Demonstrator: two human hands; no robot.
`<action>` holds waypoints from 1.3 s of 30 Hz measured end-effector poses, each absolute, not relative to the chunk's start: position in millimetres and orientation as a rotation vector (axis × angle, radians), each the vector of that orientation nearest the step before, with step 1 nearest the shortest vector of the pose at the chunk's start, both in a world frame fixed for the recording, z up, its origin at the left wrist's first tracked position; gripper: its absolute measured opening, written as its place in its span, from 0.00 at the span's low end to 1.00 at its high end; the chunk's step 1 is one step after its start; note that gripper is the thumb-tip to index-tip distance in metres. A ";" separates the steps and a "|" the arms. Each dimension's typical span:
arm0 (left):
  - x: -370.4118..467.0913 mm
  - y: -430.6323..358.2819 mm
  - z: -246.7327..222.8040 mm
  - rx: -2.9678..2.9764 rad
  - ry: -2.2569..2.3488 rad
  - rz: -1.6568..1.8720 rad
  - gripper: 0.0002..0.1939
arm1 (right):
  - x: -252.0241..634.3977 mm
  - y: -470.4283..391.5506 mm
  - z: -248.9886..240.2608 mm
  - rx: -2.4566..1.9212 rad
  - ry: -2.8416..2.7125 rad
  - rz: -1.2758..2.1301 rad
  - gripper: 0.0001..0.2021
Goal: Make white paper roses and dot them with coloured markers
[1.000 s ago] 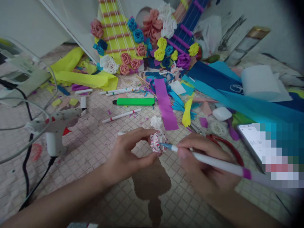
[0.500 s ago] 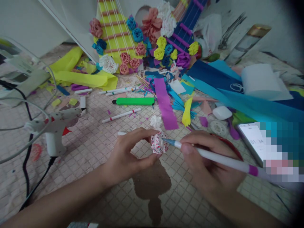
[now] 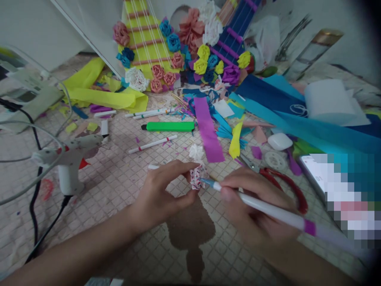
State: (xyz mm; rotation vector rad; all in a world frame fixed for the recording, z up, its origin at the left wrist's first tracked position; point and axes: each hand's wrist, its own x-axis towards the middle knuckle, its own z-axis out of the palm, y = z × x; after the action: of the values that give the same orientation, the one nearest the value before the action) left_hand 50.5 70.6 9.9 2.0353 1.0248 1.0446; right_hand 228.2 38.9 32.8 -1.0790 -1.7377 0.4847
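Observation:
Between thumb and fingers, my left hand [image 3: 162, 194] pinches a small white paper flower [image 3: 199, 176] speckled with red and dark marks. My right hand [image 3: 256, 210] grips a white marker pen [image 3: 264, 208] with a magenta band, its blue-grey tip against the right side of the flower. A plain white paper flower [image 3: 196, 151] lies just beyond the held one. Red-handled scissors [image 3: 275, 174] rest partly behind my right hand. The cap end of another white pen [image 3: 153, 167] shows behind my left hand.
At left stands a glue gun [image 3: 67, 163] with cables. A green cutter [image 3: 169, 126], a red-banded pen [image 3: 152, 144] and a purple paper strip [image 3: 210, 131] lie ahead. Flower-trimmed yellow [image 3: 143, 35] and blue [image 3: 235, 35] paper guitars lean at the back. A phone [image 3: 315, 174] sits right.
My right hand has moved slightly left and down with the marker pen, its tip now lower on the flower. More of the scissors shows. The flower has turned a little in my left hand.

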 end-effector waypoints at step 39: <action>53.6 72.1 16.5 1.180 0.944 1.044 0.17 | 230.4 38.8 36.0 -0.960 -1.631 0.446 0.09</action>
State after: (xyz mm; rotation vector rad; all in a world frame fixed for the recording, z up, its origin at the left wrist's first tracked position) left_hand 53.6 72.1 16.5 1.1798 0.9439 1.0437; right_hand 230.4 38.8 36.0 -0.9600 -1.6307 0.4464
